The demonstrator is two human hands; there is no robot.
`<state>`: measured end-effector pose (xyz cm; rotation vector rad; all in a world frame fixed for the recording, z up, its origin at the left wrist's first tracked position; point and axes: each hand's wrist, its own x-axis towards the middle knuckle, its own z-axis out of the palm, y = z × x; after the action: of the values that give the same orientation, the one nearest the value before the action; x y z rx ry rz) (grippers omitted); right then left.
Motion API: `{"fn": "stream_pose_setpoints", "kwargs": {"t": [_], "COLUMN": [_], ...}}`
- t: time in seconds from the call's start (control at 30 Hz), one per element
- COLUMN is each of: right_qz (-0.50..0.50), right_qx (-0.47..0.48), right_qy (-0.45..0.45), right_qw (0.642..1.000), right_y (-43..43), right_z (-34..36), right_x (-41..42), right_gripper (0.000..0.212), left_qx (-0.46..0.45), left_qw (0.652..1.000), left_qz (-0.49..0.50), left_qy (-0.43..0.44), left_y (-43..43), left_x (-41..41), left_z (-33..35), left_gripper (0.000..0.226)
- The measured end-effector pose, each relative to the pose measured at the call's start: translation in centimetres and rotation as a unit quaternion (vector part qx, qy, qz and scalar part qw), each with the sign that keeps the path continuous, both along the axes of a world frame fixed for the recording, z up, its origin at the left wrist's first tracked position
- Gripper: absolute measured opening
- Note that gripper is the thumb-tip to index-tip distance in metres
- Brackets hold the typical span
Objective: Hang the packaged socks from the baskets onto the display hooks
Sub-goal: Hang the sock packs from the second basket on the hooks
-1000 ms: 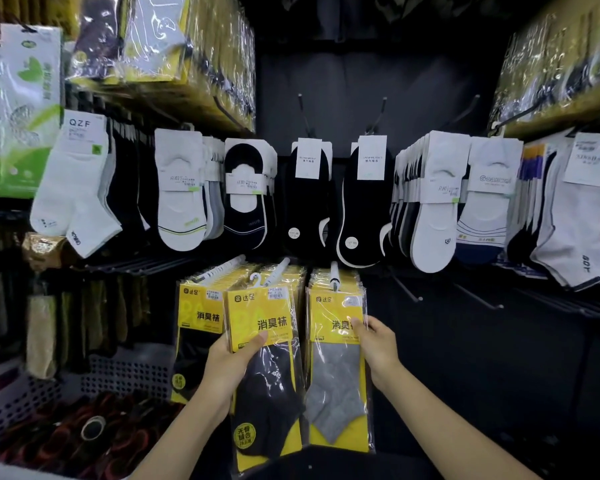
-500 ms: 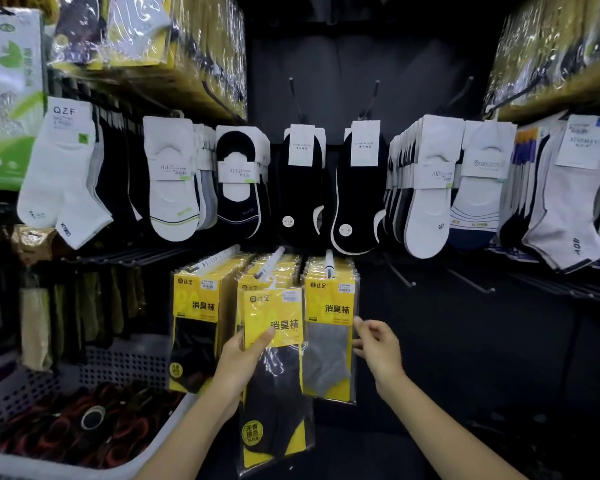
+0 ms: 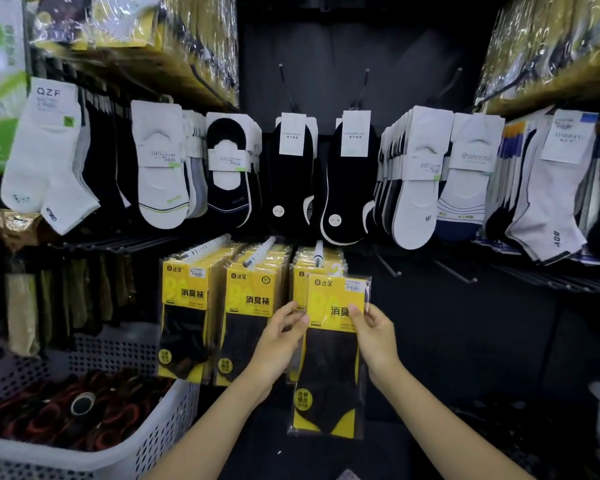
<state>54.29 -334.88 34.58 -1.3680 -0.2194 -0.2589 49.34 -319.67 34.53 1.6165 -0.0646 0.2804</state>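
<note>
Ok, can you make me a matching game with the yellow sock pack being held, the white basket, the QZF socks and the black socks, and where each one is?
Things:
1. held yellow pack
2. white basket
3. white QZF socks
4. black socks with white tags

Places:
A. hanging at the far left of the upper row
B. bottom left corner
C. hanging in the middle of the upper row
D. between the left hand and the right hand

Pairs: 1-D, 2-B, 3-A, 4-C.
</note>
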Motion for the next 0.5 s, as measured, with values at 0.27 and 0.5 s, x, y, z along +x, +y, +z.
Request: {"fn": "stream_pose_setpoints", "kwargs": {"t": [0.27,0.5], "right_qz": [-0.029,-0.130], "right_qx": [-0.084,-0.087], "right_qy": [-0.017,0.075], "right_qw": [0.996,0.985], "right_y": [2.7,2.9], "right_z": [0.6,-1.0], "right_x": [3.3,5.5], "right_gripper": [0.010,0.019], "left_qx": [-0.005,0.037], "left_qw": [0.999,0.998], "left_qz": [0.043,0.047], "left_qy": [-0.001,0.026], "left_y": [0.6,0.9], "left_x": [1.8,4.1], "left_z": [-0.7,-2.3], "left_gripper": [0.057,0.061]}}
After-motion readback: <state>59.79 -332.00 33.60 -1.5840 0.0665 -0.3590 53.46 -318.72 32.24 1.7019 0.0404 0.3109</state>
